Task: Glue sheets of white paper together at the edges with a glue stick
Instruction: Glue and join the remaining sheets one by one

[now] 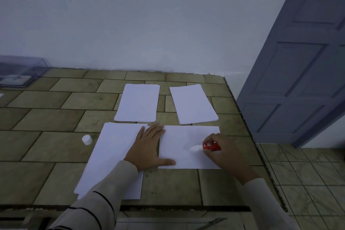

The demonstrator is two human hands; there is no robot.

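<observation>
On the tiled table (pixel 46 147), the left hand (pixel 149 147) lies flat, pinning the sheet (pixel 183 158); the right hand (pixel 222 151), gripping the glue stick (pixel 209 146) over it, should stroke evenly along the edge.

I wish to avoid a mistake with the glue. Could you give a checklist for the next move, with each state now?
1. Cap off: ok, white cap stands on the table.
2. Right hand grips glue stick: ok.
3. Left hand steadies the sheet: ok, thumb on it.
4. Tip touches sheet: cannot tell, blurred.
5. Glue already on the edges: cannot tell.
6. Next sheets near: ok, pile lies beside.
</observation>
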